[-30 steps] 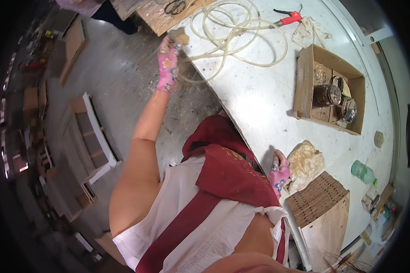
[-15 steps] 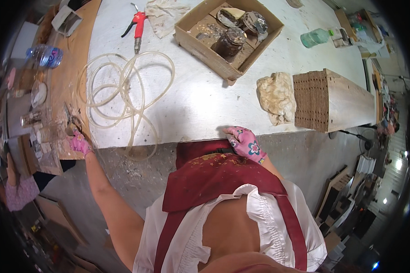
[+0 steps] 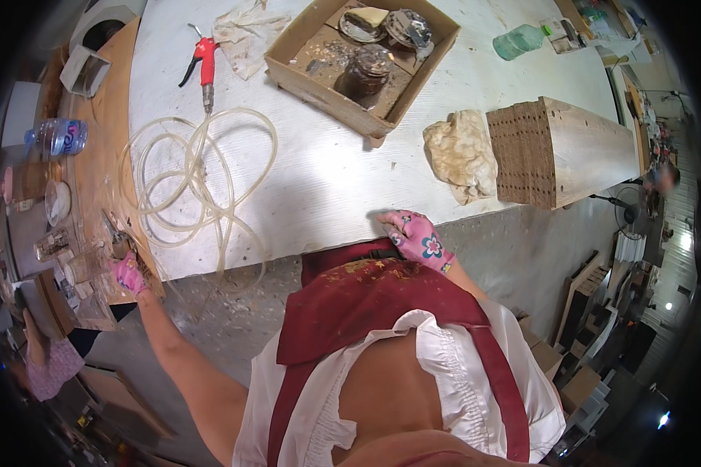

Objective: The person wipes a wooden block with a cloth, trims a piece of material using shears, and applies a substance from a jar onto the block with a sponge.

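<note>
My left hand (image 3: 130, 274), in a pink patterned glove, reaches out to the wooden side bench (image 3: 101, 167). Its fingers are closed at a small dark pointed tool (image 3: 115, 232); what exactly they grip is too small to make out. In a matching glove with flowers, my right hand (image 3: 418, 237) rests at the front edge of the white table (image 3: 327, 183), fingers apart and holding nothing. To its right lie a crumpled yellowish cloth (image 3: 461, 156) and a stack of boards (image 3: 588, 152) with rows of holes along their edges.
Farther back are a red air blow gun (image 3: 203, 62) with a coiled clear hose (image 3: 273, 148), and a cardboard box (image 3: 327, 101) holding dirty jars. A green bottle (image 3: 519, 42) lies at the back right. Another person's sleeve (image 3: 53, 366) shows at the left.
The view has turned a little, so the table and its things sit farther left. Both hands keep about the same places, the left at the bench, the right at the table edge.
</note>
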A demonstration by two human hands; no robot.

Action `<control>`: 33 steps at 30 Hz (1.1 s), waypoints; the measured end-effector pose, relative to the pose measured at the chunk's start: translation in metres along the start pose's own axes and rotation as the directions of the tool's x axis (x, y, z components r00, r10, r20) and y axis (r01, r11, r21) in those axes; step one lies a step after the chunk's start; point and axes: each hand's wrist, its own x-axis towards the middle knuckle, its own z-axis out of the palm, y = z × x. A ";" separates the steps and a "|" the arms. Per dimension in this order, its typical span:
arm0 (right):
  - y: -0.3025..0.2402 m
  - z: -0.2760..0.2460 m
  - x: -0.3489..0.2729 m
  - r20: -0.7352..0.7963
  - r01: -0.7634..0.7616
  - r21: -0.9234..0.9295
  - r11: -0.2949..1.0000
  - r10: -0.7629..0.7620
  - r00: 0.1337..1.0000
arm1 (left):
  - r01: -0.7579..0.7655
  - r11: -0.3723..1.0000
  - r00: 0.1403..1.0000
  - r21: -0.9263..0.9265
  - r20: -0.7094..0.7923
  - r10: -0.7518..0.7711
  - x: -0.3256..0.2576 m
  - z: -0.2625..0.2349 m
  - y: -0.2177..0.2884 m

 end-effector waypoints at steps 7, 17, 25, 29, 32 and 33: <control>0.019 -0.036 0.003 -0.084 0.050 -0.034 0.998 -0.052 0.995 | -0.202 0.978 0.978 -0.044 -0.071 0.198 0.013 0.010 -0.022; 0.014 -0.119 0.034 -0.251 0.048 -0.203 0.978 -0.099 0.963 | 0.026 0.999 0.988 0.039 0.153 -0.032 0.009 0.046 -0.036; -0.006 -0.170 0.139 -0.281 0.119 -0.624 0.772 -0.364 0.888 | 0.099 0.945 0.973 -0.312 0.230 -0.026 0.010 0.044 -0.096; -0.025 -0.195 0.217 -0.216 0.175 -0.864 0.472 -0.661 0.718 | 0.222 0.974 0.911 -0.040 0.365 -0.193 0.011 0.022 -0.059; -0.048 -0.207 0.274 -0.142 0.162 -0.884 0.438 -0.583 0.800 | 0.233 0.972 0.913 0.010 0.341 -0.222 0.013 0.009 -0.028; -0.060 -0.209 0.289 -0.087 0.141 -0.899 0.414 -0.485 0.870 | 0.262 0.965 0.899 -0.017 0.367 -0.238 0.015 0.001 -0.028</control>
